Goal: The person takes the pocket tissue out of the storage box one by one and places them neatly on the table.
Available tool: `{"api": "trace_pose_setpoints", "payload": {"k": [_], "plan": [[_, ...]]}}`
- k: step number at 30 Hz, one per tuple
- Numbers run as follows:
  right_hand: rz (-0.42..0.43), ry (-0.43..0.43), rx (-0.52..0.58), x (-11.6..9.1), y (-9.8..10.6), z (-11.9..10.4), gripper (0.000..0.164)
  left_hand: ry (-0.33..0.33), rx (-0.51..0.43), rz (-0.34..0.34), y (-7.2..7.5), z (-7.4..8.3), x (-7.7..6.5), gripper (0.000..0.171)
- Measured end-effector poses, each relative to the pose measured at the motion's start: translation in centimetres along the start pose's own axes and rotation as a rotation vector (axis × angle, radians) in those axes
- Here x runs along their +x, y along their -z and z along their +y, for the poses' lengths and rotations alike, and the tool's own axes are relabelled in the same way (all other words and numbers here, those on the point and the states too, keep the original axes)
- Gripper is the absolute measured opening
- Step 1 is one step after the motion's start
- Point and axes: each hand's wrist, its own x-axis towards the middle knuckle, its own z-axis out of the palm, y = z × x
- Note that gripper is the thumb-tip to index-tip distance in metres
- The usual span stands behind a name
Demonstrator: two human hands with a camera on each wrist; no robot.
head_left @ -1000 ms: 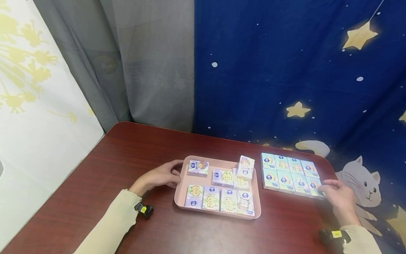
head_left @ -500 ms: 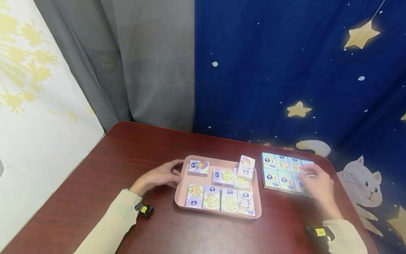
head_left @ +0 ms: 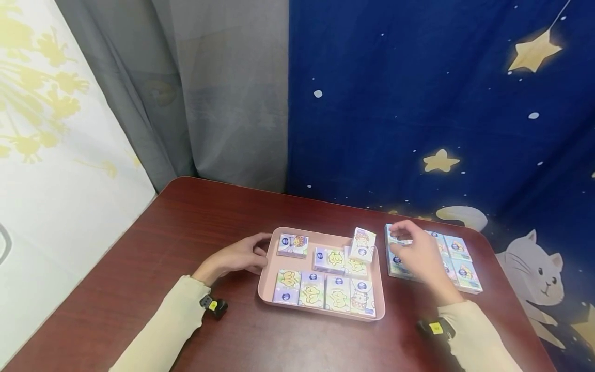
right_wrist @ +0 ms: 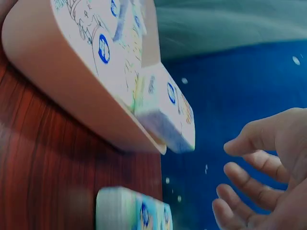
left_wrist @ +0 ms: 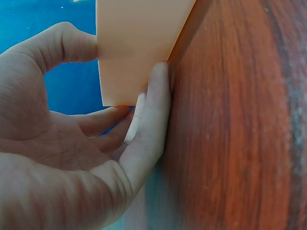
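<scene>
A pink tray (head_left: 266,289) lies on the table with several lilac and yellow tissue packs (head_left: 338,293) in it. One tissue pack (head_left: 362,245) leans up on the tray's far right rim. My left hand (head_left: 239,256) holds the tray's left edge; in the left wrist view its thumb and bent fingers meet the outer tray wall (left_wrist: 139,52). Right of the tray lies a block of blue-green tissue packs (head_left: 465,271) in two rows. Above its left end is my right hand (head_left: 418,254), partly hiding the packs. Its loosely bent fingers (right_wrist: 252,184) have nothing between them.
The dark red wooden table (head_left: 209,206) carries everything. A grey curtain (head_left: 232,103) and a blue star-patterned curtain (head_left: 362,129) hang behind its far edge. A white patterned panel (head_left: 60,206) stands to the left.
My right hand has moved left across the blue-green packs, from their right end to their left end. My left hand, the tray and the packs in it stay in place.
</scene>
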Motion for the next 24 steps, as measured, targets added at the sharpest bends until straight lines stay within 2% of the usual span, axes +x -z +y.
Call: {"api": "trace_pose_setpoints", "payload": {"k": [5,8,16,20,24], "plan": [[-0.068,0.143,-0.027,1.3,-1.6,-1.6,0.036,0.002,0.008,0.003,0.0,0.0,-0.1,0.087],[-0.124,0.19,-0.056,1.9,-2.7,-2.1,0.042,-0.002,0.012,0.004,0.0,0.0,-0.1,0.086],[-0.291,0.249,-0.109,2.7,-4.6,-2.0,0.06,-0.006,0.006,0.001,0.0,-0.3,0.0,0.086],[-0.32,0.296,-0.127,2.9,-5.0,-1.3,0.059,-0.007,0.014,0.003,0.0,-0.3,0.0,0.086],[-0.305,0.252,-0.136,3.0,-5.0,-0.7,0.056,-0.011,0.02,0.003,0.1,-0.3,0.1,0.086]]}}
